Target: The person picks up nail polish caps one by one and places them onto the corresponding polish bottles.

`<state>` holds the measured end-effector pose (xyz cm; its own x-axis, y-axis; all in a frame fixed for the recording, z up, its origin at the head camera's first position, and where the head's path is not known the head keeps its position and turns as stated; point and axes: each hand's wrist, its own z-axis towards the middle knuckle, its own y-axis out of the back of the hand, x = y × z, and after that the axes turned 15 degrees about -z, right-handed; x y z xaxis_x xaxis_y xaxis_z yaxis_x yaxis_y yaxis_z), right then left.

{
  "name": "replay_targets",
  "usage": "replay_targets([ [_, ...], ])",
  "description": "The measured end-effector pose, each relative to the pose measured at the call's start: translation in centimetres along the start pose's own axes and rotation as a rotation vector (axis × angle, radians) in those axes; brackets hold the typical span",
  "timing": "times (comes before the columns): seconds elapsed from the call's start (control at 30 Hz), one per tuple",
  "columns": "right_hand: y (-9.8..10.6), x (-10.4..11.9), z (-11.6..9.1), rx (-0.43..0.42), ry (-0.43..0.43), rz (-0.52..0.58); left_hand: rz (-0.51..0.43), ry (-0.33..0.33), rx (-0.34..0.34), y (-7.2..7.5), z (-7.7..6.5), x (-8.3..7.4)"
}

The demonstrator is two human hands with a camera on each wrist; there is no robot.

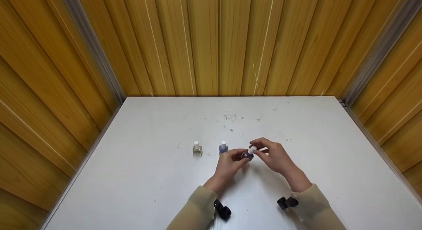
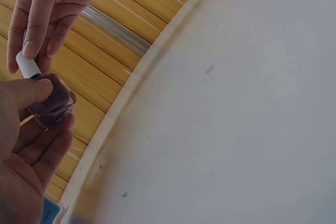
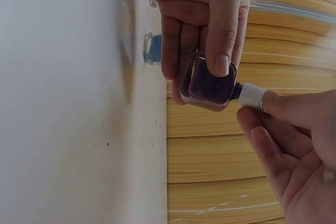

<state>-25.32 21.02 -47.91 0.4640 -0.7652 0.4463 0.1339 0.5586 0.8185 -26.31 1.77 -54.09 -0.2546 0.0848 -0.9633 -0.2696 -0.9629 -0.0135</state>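
Note:
A dark purple nail polish bottle (image 1: pixel 247 156) with a white cap (image 3: pixel 252 96) is held tilted above the table. My left hand (image 1: pixel 226 165) pinches its glass body between thumb and fingers. The thumb and fingertips of my right hand (image 1: pixel 277 156) pinch the white cap. In the right wrist view, a dark neck shows between cap and glass; the brush, if any of it is out, cannot be seen. Just beyond my left hand stands a blue nail polish bottle (image 1: pixel 223 148), its base partly hidden by that hand. Farther left, a clear, pale nail polish bottle (image 1: pixel 197 151) stands upright.
The white table (image 1: pixel 132 177) has dark specks and scuffs (image 1: pixel 229 117) toward its far side. Wood-patterned panels (image 1: pixel 204 42) rise behind it and at both sides. Each sleeve carries a black wrist device (image 1: pixel 223 210).

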Motion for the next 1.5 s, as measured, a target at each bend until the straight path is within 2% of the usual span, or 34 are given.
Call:
replay_targets([
  [0.17,-0.16,-0.13,0.04,-0.012,-0.017,0.004,-0.009,0.026,0.003,-0.02,-0.09,-0.08],
  [0.33,-0.37,-0.15,0.08,-0.035,-0.085,0.03,-0.054,0.016,0.022,-0.04,-0.13,0.0],
  [0.47,-0.44,-0.27,0.12,0.006,-0.137,0.047,-0.092,0.029,0.026,-0.06,-0.11,0.05],
  [0.6,-0.22,-0.44,0.19,0.082,-0.159,0.136,-0.147,0.067,0.004,-0.02,-0.06,0.13],
  [0.8,0.04,-0.8,0.33,0.131,-0.117,0.305,-0.199,0.085,0.01,0.06,-0.08,0.04],
  [1.0,-0.36,-0.83,0.31,0.09,-0.113,0.302,-0.228,0.086,0.021,0.08,-0.04,0.3],
  [1.17,-0.67,-0.61,0.46,0.053,-0.18,0.304,-0.244,0.079,0.032,0.09,-0.04,0.29],
  [1.3,-0.76,-0.5,0.53,0.061,-0.228,0.3,-0.26,0.082,0.04,0.05,-0.01,0.29],
  [1.37,-0.7,-0.54,0.51,0.073,-0.22,0.3,-0.26,0.085,0.042,0.04,0.0,0.34],
  [1.5,-0.53,-0.75,0.4,0.103,-0.137,0.318,-0.262,0.078,0.038,0.02,-0.02,0.37],
])
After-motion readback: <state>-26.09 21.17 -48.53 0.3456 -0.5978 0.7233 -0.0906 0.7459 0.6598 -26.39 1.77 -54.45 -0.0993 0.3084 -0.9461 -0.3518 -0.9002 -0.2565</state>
